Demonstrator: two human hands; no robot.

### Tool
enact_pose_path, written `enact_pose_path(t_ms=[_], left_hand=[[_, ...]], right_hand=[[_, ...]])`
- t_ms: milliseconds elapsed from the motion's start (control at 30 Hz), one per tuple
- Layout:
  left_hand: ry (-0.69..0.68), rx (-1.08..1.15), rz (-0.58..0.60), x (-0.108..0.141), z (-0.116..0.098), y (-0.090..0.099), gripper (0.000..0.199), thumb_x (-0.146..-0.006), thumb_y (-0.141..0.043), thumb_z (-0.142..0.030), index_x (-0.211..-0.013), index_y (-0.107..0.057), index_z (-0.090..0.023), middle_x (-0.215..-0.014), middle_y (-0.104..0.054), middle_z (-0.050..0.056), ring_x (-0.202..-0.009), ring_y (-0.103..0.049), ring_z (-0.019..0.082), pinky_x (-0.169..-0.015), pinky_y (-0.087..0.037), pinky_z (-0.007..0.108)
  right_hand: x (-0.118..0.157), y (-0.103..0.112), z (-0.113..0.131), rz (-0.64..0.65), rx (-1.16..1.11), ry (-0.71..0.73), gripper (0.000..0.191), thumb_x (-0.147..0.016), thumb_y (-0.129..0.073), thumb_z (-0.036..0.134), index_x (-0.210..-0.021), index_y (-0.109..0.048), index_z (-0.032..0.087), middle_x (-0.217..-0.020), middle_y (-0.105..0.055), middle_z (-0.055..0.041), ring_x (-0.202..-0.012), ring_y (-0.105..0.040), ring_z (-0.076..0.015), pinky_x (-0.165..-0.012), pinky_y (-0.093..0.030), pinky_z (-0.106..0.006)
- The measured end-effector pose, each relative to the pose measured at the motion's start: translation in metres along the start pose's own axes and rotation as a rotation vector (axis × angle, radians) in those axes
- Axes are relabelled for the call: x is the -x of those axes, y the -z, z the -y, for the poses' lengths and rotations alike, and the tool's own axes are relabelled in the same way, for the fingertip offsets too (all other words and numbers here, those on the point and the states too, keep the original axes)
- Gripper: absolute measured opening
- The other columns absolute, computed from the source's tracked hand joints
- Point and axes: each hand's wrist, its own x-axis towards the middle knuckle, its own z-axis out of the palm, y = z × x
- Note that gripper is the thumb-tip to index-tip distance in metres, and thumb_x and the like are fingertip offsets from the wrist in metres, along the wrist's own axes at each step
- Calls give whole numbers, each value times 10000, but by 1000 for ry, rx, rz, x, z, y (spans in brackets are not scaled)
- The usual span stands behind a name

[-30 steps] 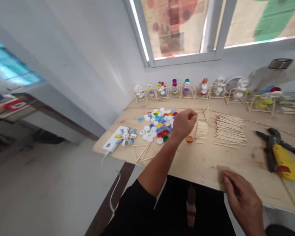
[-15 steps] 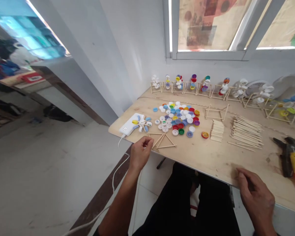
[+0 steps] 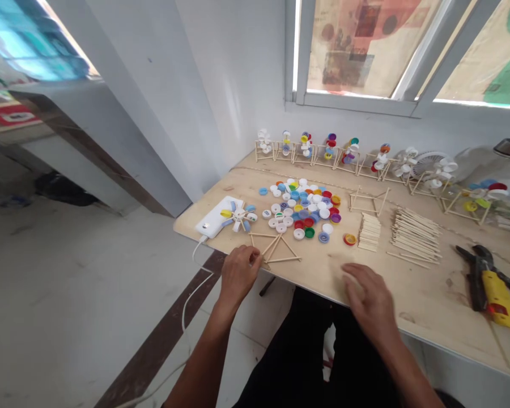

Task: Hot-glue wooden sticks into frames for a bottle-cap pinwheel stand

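My left hand (image 3: pixel 240 273) is at the table's front edge, its fingers curled closed on the near left corner of a wooden stick frame (image 3: pixel 284 260). The fingers cover that corner. Thin sticks joined into triangles make up this frame, which lies on the tabletop. Over the front edge, further right, my right hand (image 3: pixel 370 297) holds nothing, with thumb and fingers apart. Just beyond the stick frame lies a pinwheel of bottle caps on sticks (image 3: pixel 238 215), resting on a white power strip (image 3: pixel 212 224). A heap of coloured bottle caps (image 3: pixel 308 207) spreads behind the frame.
Short sticks (image 3: pixel 369 232) and a pile of longer sticks (image 3: pixel 415 235) lie right of the caps. A yellow and black glue gun (image 3: pixel 499 292) is at the right. Several cap pinwheels on stick stands (image 3: pixel 329 153) line the wall, with a small white fan (image 3: pixel 427 165) behind.
My right hand has moved left along the table edge toward the stick frame. My left hand stays at the frame's corner. The whole view has shifted slightly.
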Motion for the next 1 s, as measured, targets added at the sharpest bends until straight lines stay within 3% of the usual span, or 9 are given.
enact_pose_path(t_ms=[100,233,433,567,700,867,1000], left_hand=[[-4,-68,41,-2,-6,2,105,-814,-529,-247,-752,-600,-201,-768,-642,29,-767,-583,180,-701,-396,289],[21,-84,55,-2,-9,3,116,-809,-531,-225,-709,-582,-195,-753,-637,25,-751,-577,173,-687,-383,283],[63,-10,-2,6,-6,3,151,-806,-501,-253,-689,-577,-196,-741,-646,22,-743,-601,174,-666,-414,277],[47,102,-47,20,-12,9,157,-797,-497,-291,-682,-565,-210,-705,-644,7,-697,-609,173,-655,-438,285],[-42,196,-54,35,-30,9,155,-815,-486,-311,-704,-558,-229,-689,-633,0,-688,-608,178,-670,-453,301],[-255,223,-20,46,-72,-9,131,-807,-494,-256,-684,-534,-229,-665,-598,5,-682,-575,179,-701,-437,321],[-384,141,33,44,-111,-31,142,-785,-491,-180,-650,-513,-215,-650,-595,18,-677,-553,187,-705,-394,346]], right_hand=[[-29,-37,29,99,-24,173,195,-883,-495,229,-1028,-622,201,-1057,-654,-86,-977,-594,-204,-842,-461,-368],[-47,-77,48,216,50,235,173,-819,-553,157,-970,-628,198,-1040,-637,-96,-949,-561,-225,-791,-441,-375],[-50,-94,51,236,69,245,74,-816,-573,134,-782,-613,187,-913,-629,-78,-871,-521,-212,-753,-415,-353],[-38,-75,44,234,40,246,134,-857,-526,132,-758,-597,188,-904,-624,-71,-856,-516,-191,-749,-409,-337],[-11,-32,24,243,2,211,155,-897,-477,147,-802,-593,187,-944,-628,-65,-900,-532,-181,-775,-415,-338],[23,30,-16,240,96,138,158,-919,-454,165,-824,-579,184,-1015,-633,-75,-977,-542,-190,-830,-420,-359],[35,62,-49,278,185,105,153,-921,-460,197,-831,-583,186,-1024,-633,-76,-984,-548,-194,-835,-424,-365]])
